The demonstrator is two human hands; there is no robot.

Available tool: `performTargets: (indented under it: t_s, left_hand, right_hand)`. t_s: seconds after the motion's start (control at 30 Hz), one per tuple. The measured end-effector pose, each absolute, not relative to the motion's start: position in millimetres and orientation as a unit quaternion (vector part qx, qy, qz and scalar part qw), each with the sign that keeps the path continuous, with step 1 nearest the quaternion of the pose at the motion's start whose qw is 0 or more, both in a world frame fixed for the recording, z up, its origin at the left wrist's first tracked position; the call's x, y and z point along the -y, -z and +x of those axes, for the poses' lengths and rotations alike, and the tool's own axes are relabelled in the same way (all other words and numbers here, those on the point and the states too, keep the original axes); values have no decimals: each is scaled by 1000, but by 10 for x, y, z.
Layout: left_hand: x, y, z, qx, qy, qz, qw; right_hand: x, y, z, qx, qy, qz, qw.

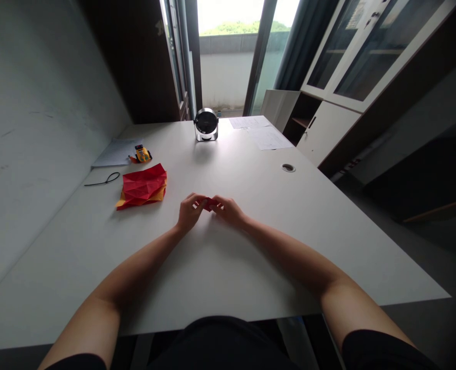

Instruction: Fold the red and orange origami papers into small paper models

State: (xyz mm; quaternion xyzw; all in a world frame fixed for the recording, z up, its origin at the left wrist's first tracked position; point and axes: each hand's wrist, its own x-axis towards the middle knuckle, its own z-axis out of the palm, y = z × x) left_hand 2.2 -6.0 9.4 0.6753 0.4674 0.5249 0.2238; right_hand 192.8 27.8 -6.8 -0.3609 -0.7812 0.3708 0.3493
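Observation:
Between my two hands, just above or on the white table, is a small piece of folded red paper (208, 204). My left hand (191, 209) pinches its left side with thumb and fingers. On its right side, the fingers of my right hand (228, 209) are closed on the same paper. Most of the paper's outline is covered by my fingertips. To the left lies a stack of creased red and orange paper sheets (143, 186), apart from my hands.
The white table (258, 226) has a black cable tie (105, 181), a yellow-orange device (142, 154) and paper sheets (115, 152) at left. A round black lamp-like object on a metal stand (206, 124) stands behind. More papers (268, 137) and a cable hole (288, 168) are at right.

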Motion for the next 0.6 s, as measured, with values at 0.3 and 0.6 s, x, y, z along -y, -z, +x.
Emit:
performTargets:
  t_s: [0.3, 0.6]
  left_hand:
    - [108, -147, 45, -476, -491, 707, 180]
    - [100, -149, 40, -464, -495, 708, 195]
  right_hand:
    - [-213, -90, 1935, 780, -315, -338, 422]
    - [-229, -92, 1940, 784, -305, -325, 432]
